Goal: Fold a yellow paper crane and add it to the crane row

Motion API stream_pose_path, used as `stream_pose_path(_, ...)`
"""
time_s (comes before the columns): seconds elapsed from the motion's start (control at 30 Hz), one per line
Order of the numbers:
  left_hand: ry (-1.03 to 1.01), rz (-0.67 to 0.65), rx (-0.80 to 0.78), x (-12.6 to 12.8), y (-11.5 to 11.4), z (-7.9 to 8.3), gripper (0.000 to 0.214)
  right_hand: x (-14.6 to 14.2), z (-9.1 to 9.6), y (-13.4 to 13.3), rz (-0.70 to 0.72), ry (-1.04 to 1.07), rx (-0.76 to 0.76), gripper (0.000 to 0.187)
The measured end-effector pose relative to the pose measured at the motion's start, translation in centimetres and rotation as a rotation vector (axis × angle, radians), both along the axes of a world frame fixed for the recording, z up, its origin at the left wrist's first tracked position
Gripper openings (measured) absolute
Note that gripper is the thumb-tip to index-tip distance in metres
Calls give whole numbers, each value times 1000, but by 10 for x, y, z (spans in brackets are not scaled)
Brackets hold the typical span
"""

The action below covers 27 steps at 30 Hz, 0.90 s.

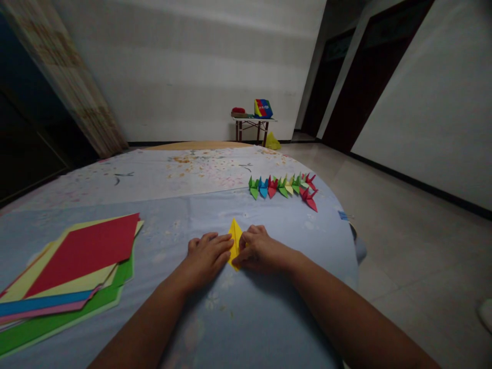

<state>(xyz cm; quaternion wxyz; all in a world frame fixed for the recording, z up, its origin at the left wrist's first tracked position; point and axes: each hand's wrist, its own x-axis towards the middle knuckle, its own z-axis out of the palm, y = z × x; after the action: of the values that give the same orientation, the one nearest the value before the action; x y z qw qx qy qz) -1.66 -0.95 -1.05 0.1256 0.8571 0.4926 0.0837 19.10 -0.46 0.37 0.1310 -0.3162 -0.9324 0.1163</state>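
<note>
Pressing a crease into the yellow paper (234, 239) looks like where you're at: it lies flat on the blue cloth (269, 318), folded to a narrow point, right between your hands. Your left hand (205, 256) lies palm down, fingers stretched out flat on its left edge. Your right hand (259, 248) is curled, fingertips seemingly pinching the lower right edge. Next fold, I'd guess, needs the edges kept lined up and pinned. Both forearms reach in low and angle towards each other, the paper stack (77, 266) to your left, the finished folded pieces (284, 187) beyond.
</note>
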Motion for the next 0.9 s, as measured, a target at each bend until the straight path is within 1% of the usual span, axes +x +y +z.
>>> stream_pose_path(0.2, -8, 6, 45, 2, -3, -5, 37, -1, 10, -6, 63, -25, -23, 14)
stream_pose_path(0.33, -17, 16, 38, 2, -3, -6, 37, 7, 20, -5, 101, 7, -97, 15)
stream_pose_path(0.37, -21, 15, 33, 3, -2, -6, 38, 11, 22, -3, 96, 30, -119, 16)
stream_pose_path(0.47, -25, 15, 26, 4, -3, -5, 42, 24, 23, 1, 1, 43, -135, 19)
stream_pose_path(0.53, -19, 16, 25, 5, -3, -4, 44, 31, 21, -3, -1, 7, -150, 21)
stream_pose_path(0.63, -9, 17, 30, 5, -4, -4, 47, 35, 22, -17, 31, -28, -164, 24)
stream_pose_path(0.67, -8, 16, 32, 5, -4, -5, 47, 36, 24, -22, 56, -16, -207, 22)
stream_pose_path(0.73, -9, 14, 34, 4, -3, -6, 49, 36, 31, -30, 187, 18, -387, 14)
stream_pose_path(0.77, -11, 11, 33, 4, -3, -6, 50, 36, 34, -31, 213, 55, -451, 12)
stream_pose_path(0.8, -16, 8, 33, 3, -3, -6, 50, 35, 37, -29, 186, 109, -469, 11)
stream_pose_path(0.83, -22, 4, 35, 4, -4, -6, 50, 33, 39, -24, 106, 157, -434, 12)
stream_pose_path(0.87, -31, 0, 41, 4, -4, -5, 50, 30, 39, -17, -4, 190, -368, 12)
stream_pose_path(0.9, -41, -5, 51, 4, -5, -4, 49, 26, 37, -9, -149, 210, -290, 14)
